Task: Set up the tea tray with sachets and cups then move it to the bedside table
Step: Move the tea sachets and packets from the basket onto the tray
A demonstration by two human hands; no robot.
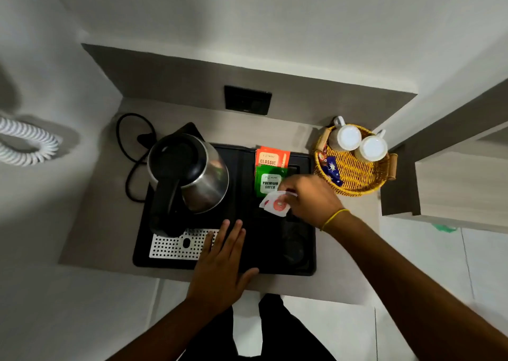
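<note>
The right hand (310,198) pinches a white sachet with red circles (275,204) over the black plastic tray (247,261). The left hand (220,264) lies flat, fingers spread, on the tray's front edge.

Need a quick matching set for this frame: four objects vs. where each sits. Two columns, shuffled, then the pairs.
Things:
1. stainless steel kettle with black handle
2. two white ceramic cups
3. green sachet labelled Premium Green
4. white sachet with red circle

Places:
A. in the yellow wicker basket
B. pinched in the right hand
C. left part of the black tray
D. flat on the tray, just below the orange Classic sachet

Pairs: 1-C, 2-A, 3-D, 4-B
</note>
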